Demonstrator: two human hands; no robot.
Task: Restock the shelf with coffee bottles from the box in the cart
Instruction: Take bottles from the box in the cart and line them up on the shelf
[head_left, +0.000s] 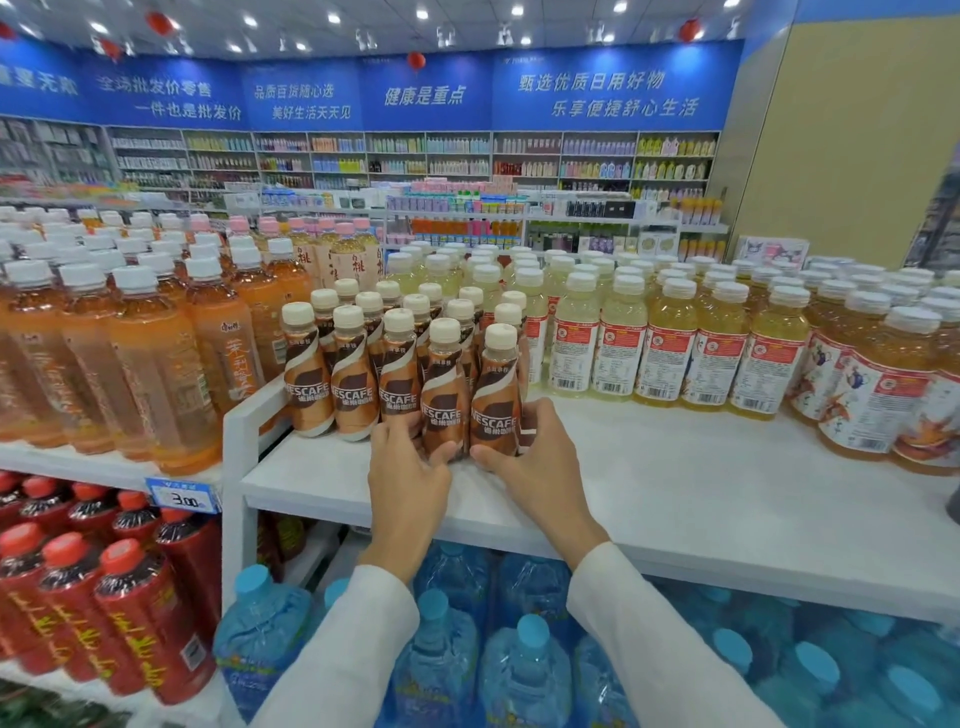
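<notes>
The left hand (410, 470), as I see it from my station, is curled around the bottom of a small brown plastic coffee bottle (441, 400) with a white swirl label and a cream cap. The thumb lies at its lower front and the fingers on its left side. The right hand (537, 449) grips the neighbour coffee bottle (497, 402) of the same kind, with the thumb at its lower left and the fingers wrapped around its right side. Both bottles stand upright on the white shelf (675, 467), touching each other, at the right end of the front row of coffee bottles (353, 374). Behind this row I see more rows of the same cream caps, packed close.

Just beside them on the right, on the same shelf, stand pale yellow drink bottles (576, 338) with white caps and red-and-white labels. On the neighbouring shelf to the left stand tall orange tea bottles (156, 364) with white caps, and a blue price tag (182, 499) hangs on its edge. Under that are dark bottles with red caps (130, 597). Under the white shelf lie big blue water jugs (519, 665) with light blue caps. White sleeves (353, 649) cover both forearms.
</notes>
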